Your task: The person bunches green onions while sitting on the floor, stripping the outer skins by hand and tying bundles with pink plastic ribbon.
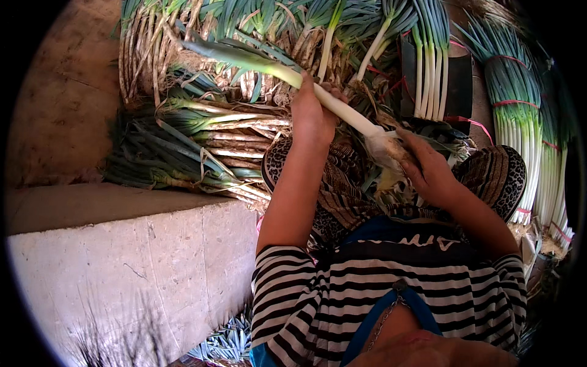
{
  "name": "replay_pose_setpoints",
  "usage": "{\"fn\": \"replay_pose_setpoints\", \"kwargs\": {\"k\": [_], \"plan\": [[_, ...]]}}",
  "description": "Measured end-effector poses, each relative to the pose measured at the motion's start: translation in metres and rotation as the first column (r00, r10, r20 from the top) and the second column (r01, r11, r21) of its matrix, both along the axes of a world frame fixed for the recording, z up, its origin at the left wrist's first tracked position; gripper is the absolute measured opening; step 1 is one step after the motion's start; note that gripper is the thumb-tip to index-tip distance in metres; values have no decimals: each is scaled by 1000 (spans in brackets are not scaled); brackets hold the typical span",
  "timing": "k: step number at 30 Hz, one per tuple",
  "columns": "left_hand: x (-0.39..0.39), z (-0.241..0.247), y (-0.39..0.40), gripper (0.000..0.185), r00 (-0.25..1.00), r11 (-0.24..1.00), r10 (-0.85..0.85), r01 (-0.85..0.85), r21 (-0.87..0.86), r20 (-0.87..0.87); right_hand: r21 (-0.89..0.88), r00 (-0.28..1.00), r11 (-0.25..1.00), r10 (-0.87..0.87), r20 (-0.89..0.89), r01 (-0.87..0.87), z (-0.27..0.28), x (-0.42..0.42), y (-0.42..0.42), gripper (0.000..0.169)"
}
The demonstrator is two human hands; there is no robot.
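A long green onion [348, 113] slants across the space above my lap, green leaves to the upper left and root end to the lower right. My left hand [314, 112] is wrapped around its pale shaft. At the root end, my right hand [426, 167] grips the loose, papery outer skin [381, 149], which hangs partly away from the white shaft. Brown dirt clings to this end, and the right fingertips are partly hidden behind it. Peeled scraps lie below, between my knees.
Unpeeled green onions [238, 137] lie heaped at the left, with more behind [275, 41]. Clean white stalks [431, 78] rest on a dark board [461, 87] at upper right. Tied bundles [513, 105] stand along the right. A concrete block [137, 266] fills the lower left.
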State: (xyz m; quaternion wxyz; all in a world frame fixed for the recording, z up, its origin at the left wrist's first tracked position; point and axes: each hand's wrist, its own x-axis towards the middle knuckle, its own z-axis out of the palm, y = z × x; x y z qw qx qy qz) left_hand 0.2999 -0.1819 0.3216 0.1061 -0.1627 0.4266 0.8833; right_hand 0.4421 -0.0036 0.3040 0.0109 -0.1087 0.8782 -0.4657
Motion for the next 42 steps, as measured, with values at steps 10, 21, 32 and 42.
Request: {"fn": "replay_pose_setpoints", "kwargs": {"k": [10, 21, 32, 42], "plan": [[-38, 53, -9, 31, 885, 858, -174, 351, 374, -432, -630, 927, 773, 286, 243, -74, 9, -69, -38, 39], [-128, -6, -129, 24, 924, 945, 275, -311, -102, -267, 0, 821, 996, 71, 566, -86, -98, 14, 1, 29], [-132, -48, -182, 31, 805, 752, 589, -579, -316, -71, 477, 712, 819, -125, 691, -319, -82, 62, 41, 21], [-136, -57, -217, 37, 654, 457, 743, -653, -604, -144, 575, 651, 639, -150, 744, -511, -77, 112, 82, 20]]}}
